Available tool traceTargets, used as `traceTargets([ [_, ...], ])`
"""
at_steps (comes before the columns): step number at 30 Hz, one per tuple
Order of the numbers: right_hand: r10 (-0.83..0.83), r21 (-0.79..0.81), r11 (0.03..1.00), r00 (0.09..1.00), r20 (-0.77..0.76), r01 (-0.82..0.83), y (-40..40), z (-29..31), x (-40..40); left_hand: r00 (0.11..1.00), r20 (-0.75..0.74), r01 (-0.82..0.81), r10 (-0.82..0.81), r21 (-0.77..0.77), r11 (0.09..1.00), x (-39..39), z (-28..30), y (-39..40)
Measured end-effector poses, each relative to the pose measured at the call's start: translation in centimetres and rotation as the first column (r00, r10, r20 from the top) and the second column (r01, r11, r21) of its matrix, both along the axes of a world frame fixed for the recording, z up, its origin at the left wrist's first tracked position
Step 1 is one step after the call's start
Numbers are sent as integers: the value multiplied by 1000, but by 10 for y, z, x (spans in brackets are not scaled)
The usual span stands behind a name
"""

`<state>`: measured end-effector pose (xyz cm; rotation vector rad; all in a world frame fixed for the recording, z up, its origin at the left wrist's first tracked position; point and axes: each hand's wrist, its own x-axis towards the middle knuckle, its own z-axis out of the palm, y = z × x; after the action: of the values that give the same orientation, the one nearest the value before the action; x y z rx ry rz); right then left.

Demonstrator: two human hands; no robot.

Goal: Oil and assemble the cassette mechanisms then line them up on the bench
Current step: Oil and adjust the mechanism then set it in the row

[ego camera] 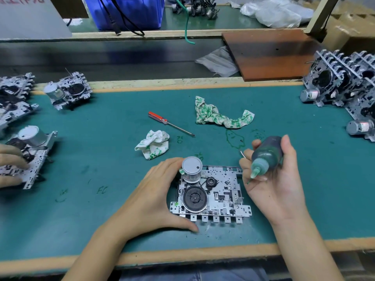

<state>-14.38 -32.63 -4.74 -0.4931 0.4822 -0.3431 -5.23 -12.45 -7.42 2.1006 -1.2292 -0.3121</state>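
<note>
Green bench [284, 209], "FC" scrawled; left hand [154, 199] grips mechanism [219, 195]; right hand [278, 179] holds oil bottle [267, 153].

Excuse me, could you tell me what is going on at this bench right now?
A person is oiling a cassette mechanism lying flat on the green bench mat. The left hand steadies it at the motor side, while the right hand grips a dark oil bottle, its nozzle tilted down towards the mechanism's upper right edge. More mechanisms stand at the far right and left. A red-handled screwdriver and two rags lie behind. Another person's hand works at the left edge.
</note>
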Motion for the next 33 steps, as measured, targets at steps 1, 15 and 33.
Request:
traceTargets([
  [1,2,-1,1000,1000,-1,-2,0,0,0,1000,11,-4,4,4,1000,0,0,1],
  [15,-1,36,999,1000,25,1,-3,-1,0,1000,3,1,-1,19,1000,0,1,0],
  [33,-85,-8,996,996,-3,85,-1,0,1,1000,-7,16,-15,53,998,-1,2,1],
])
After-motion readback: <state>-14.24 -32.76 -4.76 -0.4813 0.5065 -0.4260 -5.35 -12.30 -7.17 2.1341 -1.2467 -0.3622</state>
